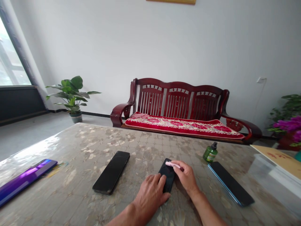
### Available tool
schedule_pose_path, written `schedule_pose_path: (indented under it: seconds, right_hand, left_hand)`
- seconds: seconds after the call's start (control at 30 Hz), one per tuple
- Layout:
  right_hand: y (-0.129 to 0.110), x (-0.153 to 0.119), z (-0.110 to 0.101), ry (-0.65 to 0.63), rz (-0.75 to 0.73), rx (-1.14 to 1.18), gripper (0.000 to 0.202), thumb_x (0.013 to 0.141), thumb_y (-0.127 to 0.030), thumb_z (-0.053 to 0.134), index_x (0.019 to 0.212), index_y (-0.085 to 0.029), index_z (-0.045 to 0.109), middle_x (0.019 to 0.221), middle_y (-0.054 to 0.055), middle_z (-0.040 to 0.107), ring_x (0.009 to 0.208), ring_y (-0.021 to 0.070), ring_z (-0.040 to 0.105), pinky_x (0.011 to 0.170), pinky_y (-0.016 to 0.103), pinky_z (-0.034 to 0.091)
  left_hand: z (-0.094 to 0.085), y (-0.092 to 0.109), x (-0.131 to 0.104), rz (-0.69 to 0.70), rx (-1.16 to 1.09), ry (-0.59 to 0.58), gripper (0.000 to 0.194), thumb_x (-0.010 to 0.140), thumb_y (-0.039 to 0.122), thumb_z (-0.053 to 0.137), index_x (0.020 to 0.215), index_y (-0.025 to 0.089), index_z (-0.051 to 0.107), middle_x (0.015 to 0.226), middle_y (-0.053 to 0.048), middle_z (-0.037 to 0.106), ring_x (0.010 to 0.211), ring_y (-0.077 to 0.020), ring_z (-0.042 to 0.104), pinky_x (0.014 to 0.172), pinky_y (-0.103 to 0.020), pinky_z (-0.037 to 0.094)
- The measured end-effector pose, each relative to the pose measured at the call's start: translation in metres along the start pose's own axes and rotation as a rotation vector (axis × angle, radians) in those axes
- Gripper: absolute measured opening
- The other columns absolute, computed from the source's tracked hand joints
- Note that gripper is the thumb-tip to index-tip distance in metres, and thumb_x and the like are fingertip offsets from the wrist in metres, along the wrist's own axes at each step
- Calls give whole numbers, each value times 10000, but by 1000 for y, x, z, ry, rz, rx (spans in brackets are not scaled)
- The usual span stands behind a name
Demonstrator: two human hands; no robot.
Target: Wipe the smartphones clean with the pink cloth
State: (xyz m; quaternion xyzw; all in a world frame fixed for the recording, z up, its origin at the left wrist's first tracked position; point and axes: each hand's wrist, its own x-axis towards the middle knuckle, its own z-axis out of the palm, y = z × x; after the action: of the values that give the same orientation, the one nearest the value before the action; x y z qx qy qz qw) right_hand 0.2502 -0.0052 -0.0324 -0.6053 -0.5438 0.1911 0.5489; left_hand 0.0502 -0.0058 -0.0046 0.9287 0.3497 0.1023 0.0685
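A dark phone [168, 179] lies flat on the patterned tabletop [77, 175], between my two hands. My left hand [152, 193] rests over its left edge, fingers on the phone and thumb near its lower end. My right hand [186, 176] pinches a small pink item [172, 164], perhaps a cloth, against the upper part of the screen. To the left lies a larger black phone [112, 172], and to the right a dark phone with a blue edge [230, 183]. Part of the middle phone is hidden under my left fingers.
A green bottle [210, 153] with a black cap stands behind the right phone. A purple phone [25, 180] lies at the far left. At the right edge are a clear box [265, 177] and a tan booklet [278, 158]. A red wooden bench [177, 102] stands beyond the table.
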Motion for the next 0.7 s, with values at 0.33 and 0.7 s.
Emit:
schedule_pose_path:
  seconds: [0.33,0.7]
  right_hand:
    - [-5,0,4,5,93,129,361,748,-476,659,904,-166,758,904,115,764,839,289,711,790,403,561]
    - [-43,-22,9,-68,-484,-292,310,941,-223,501,1164,-340,681,1129,18,717,1134,218,608,1042,451,444]
  left_hand:
    - [20,5,-13,-12,-22,-7,881,775,647,650,1445,130,406,1481,-244,389,1337,-381,417,1106,-509,339]
    - [-9,-5,-3,-138,-187,17,372,917,217,490,1285,195,536,1229,-78,668,1097,-205,645,972,-302,478]
